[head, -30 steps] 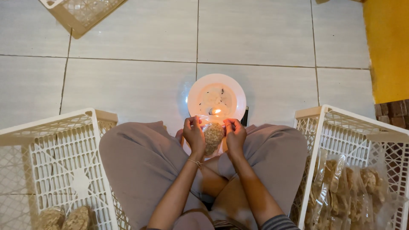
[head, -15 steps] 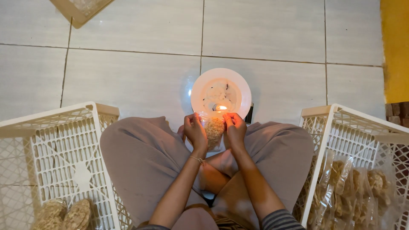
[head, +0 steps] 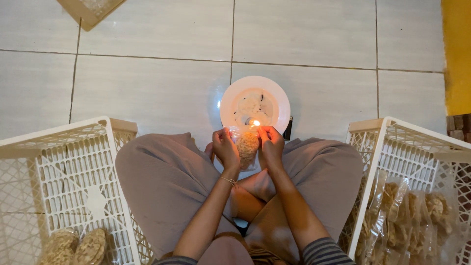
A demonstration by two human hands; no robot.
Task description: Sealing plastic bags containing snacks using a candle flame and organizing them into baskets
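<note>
I sit cross-legged on a tiled floor. My left hand (head: pixel 224 148) and my right hand (head: pixel 271 145) together pinch the top of a small clear plastic bag of brown crackers (head: pixel 247 145), held between them above my lap. The bag's top edge is at a small candle flame (head: pixel 255 123) burning on a white plate (head: pixel 230 105) that rests on the floor just beyond my knees. Wax blobs and dark specks lie on the plate.
A white plastic crate (head: pixel 73 162) on my left holds round brown crackers (head: pixel 73 247) at its near end. A second white crate (head: pixel 378 162) on my right holds several bagged crackers (head: pixel 417 216). A tan tray corner (head: pixel 91 11) shows at top left, a yellow surface (head: pixel 456 54) at far right.
The view has shifted slightly; my hands and the bag stay together at the flame, with the bag's top edge kept by it.
</note>
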